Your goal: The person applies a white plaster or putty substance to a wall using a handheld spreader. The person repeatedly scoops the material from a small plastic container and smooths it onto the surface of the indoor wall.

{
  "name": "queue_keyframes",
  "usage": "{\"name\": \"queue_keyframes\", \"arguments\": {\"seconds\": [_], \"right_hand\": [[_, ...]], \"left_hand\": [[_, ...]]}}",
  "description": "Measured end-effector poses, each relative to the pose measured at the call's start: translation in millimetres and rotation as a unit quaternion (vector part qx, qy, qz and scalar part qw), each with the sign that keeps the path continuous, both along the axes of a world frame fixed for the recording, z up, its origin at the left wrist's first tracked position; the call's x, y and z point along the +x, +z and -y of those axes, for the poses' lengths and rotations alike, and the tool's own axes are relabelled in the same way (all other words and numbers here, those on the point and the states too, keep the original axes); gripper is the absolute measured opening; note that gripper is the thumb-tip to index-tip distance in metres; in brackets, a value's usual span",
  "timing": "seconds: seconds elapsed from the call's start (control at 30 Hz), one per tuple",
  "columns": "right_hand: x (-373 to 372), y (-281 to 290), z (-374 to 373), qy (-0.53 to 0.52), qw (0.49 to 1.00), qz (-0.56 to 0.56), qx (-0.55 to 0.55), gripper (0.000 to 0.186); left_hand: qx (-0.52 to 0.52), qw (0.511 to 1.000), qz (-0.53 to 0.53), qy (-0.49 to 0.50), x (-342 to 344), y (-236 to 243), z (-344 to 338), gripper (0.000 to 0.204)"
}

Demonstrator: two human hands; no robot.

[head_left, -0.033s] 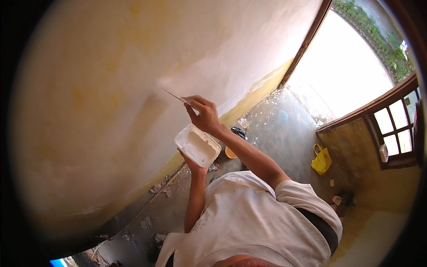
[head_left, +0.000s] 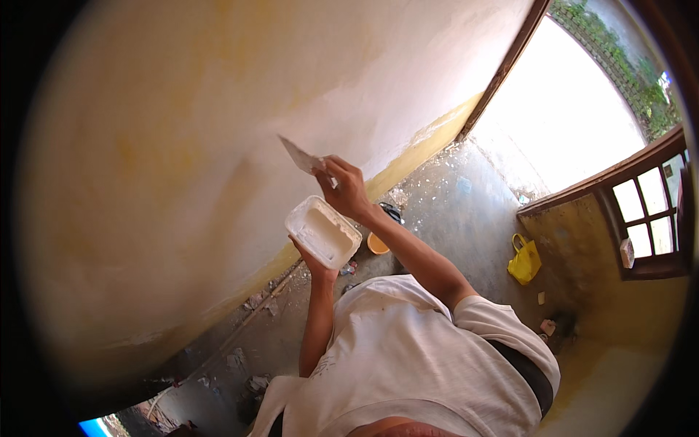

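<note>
My left hand [head_left: 317, 266] holds a white rectangular plastic tub [head_left: 348, 249] from below, its open top facing up. White paste [head_left: 309, 227] coats the inside of the tub, thickest toward the wall side. Above the tub, my right hand [head_left: 345, 191] pinches a thin flat putty scraper [head_left: 298, 154], whose broad face shows and whose tip points up and left toward the wall [head_left: 218, 189]. Whether the scraper's edge touches the wall I cannot tell. White smears cover the yellowish wall unevenly, and a shadow falls on it left of the scraper.
An orange bucket [head_left: 377, 244] and a dark object [head_left: 391, 212] stand on the floor behind my right forearm. A yellow bag [head_left: 524, 260] lies by the far right wall, under a barred window [head_left: 648, 207]. Debris and a pole [head_left: 255, 309] line the wall's foot. A bright doorway opens at upper right.
The scraper has turned from edge-on to showing its broad face. My right hand has shifted slightly right and down, and the tub has risen slightly.
</note>
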State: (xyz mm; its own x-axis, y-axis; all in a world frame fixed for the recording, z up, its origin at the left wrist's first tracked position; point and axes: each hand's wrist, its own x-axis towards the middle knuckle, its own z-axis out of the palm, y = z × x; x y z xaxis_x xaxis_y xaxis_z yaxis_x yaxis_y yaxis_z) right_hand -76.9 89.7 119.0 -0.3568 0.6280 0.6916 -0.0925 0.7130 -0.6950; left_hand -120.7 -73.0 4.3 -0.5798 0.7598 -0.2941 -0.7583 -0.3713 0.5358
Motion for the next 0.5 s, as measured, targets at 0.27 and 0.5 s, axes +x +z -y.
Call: {"name": "queue_keyframes", "arguments": {"seconds": [0.27, 0.5], "right_hand": [[129.2, -5.4, 37.2, -0.019, 0.954, 0.221, -0.200, 0.020], [125.1, -40.5, 54.0, -0.004, 0.938, 0.286, -0.197, 0.013]], "left_hand": [[-0.067, 0.996, -0.005, -0.051, 13.5, 1.7, -11.3, 0.085], [0.027, 0.984, 0.059, -0.166, 43.1, 11.3, -15.9, 0.088]]}}
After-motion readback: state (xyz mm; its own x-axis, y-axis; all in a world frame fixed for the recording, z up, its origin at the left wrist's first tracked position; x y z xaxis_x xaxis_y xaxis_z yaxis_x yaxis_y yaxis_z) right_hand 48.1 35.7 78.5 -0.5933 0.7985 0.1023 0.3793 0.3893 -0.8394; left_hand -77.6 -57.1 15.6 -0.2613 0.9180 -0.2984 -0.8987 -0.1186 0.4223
